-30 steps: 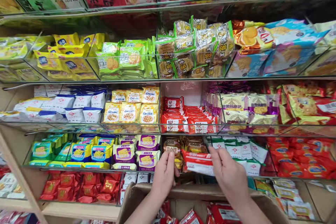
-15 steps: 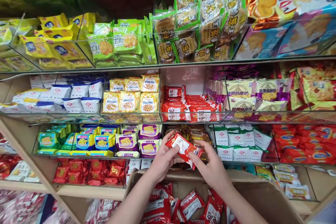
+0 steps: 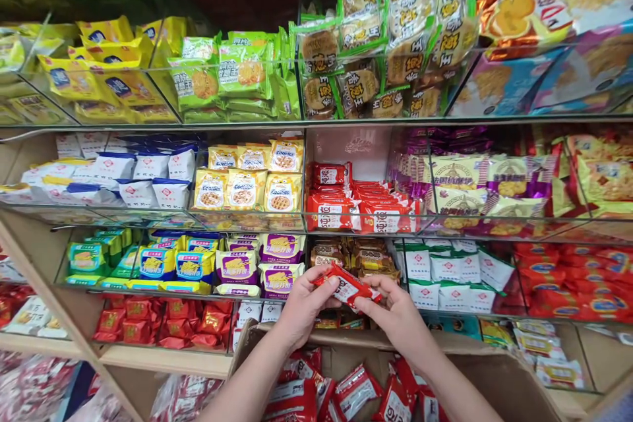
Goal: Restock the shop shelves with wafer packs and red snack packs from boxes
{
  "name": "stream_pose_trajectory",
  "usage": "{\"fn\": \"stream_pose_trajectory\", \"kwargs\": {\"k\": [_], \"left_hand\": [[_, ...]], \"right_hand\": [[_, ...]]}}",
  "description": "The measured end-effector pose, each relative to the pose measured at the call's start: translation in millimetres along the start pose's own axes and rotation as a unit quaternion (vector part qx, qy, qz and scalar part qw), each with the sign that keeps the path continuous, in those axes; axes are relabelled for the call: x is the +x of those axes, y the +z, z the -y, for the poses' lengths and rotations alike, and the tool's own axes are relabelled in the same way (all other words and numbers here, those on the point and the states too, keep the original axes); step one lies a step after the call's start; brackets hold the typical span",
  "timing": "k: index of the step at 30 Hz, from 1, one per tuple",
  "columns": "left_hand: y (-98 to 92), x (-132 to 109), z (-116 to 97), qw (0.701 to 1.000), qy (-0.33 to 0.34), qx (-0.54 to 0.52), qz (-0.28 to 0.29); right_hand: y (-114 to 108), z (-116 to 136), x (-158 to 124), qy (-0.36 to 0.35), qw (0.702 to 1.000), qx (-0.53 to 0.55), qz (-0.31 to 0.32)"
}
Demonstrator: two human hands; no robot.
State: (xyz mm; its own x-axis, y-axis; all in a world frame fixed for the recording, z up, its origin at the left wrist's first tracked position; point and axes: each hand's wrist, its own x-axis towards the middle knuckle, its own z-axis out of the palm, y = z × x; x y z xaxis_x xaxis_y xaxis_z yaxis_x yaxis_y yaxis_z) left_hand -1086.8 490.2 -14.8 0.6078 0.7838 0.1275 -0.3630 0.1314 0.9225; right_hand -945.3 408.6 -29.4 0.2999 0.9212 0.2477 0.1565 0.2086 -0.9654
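Between my two hands a small red and white packet (image 3: 349, 287) is held over the near edge of an open cardboard box (image 3: 475, 346). My left hand (image 3: 307, 306) pinches its left end, thumb on top. My right hand (image 3: 395, 313) grips its right end with thumb and fingers. Loose red packets (image 3: 357, 390) lie in the box below. Ahead, on the middle shelf, similar red packets (image 3: 333, 211) sit in a clear compartment, stacked in rows.
Yellow cookie packets (image 3: 244, 190) stand left of the red ones, and cream and purple packets (image 3: 457, 175) to the right. Clear dividers and front panels edge each shelf. Brown packets (image 3: 370, 258) lie on the lower shelf, just behind my hands.
Both hands still hold the packet, which has tilted flatter and now shows less of its front. The view has shifted slightly.
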Motion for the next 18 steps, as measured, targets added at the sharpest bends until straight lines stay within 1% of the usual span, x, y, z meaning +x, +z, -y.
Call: {"fn": "stream_pose_trajectory", "kwargs": {"k": [3, 6, 8, 10, 11, 13, 15, 17, 18], "left_hand": [[-0.1, -0.3, 0.1, 1.000, 0.012, 0.014, -0.009], [-0.4, -0.6, 0.4, 0.999, 0.022, 0.027, -0.014], [-0.5, -0.9, 0.1, 0.999, 0.022, 0.017, -0.016], [-0.6, -1.1, -0.2, 0.999, 0.026, -0.010, -0.032], [-0.6, -1.2, -0.3, 0.998, 0.029, -0.024, -0.042], [-0.3, -1.1, -0.1, 0.997, 0.040, -0.035, -0.053], [0.3, -0.6, 0.7, 0.998, 0.047, -0.018, -0.040], [1.3, 0.3, 1.5, 0.999, 0.043, 0.008, -0.021], [1.8, 0.8, 1.8, 0.999, 0.036, 0.021, -0.013]], "right_hand": [[1.4, -1.7, -0.2, -0.010, 1.000, 0.010, 0.001], [3.3, -5.5, 0.8, -0.021, 0.999, 0.014, -0.022], [3.9, -6.3, 0.4, -0.032, 0.999, 0.013, -0.035], [2.6, -1.2, -2.4, -0.052, 0.997, 0.007, -0.054], [0.8, 4.8, -4.7, -0.066, 0.996, 0.001, -0.066], [-5.8, 24.5, -8.9, -0.098, 0.990, -0.028, -0.097], [-15.8, 52.3, -7.5, -0.157, 0.976, -0.065, -0.139], [-27.1, 82.7, 5.8, -0.225, 0.951, -0.109, -0.181], [-32.3, 96.7, 18.0, -0.247, 0.939, -0.136, -0.195]]}}
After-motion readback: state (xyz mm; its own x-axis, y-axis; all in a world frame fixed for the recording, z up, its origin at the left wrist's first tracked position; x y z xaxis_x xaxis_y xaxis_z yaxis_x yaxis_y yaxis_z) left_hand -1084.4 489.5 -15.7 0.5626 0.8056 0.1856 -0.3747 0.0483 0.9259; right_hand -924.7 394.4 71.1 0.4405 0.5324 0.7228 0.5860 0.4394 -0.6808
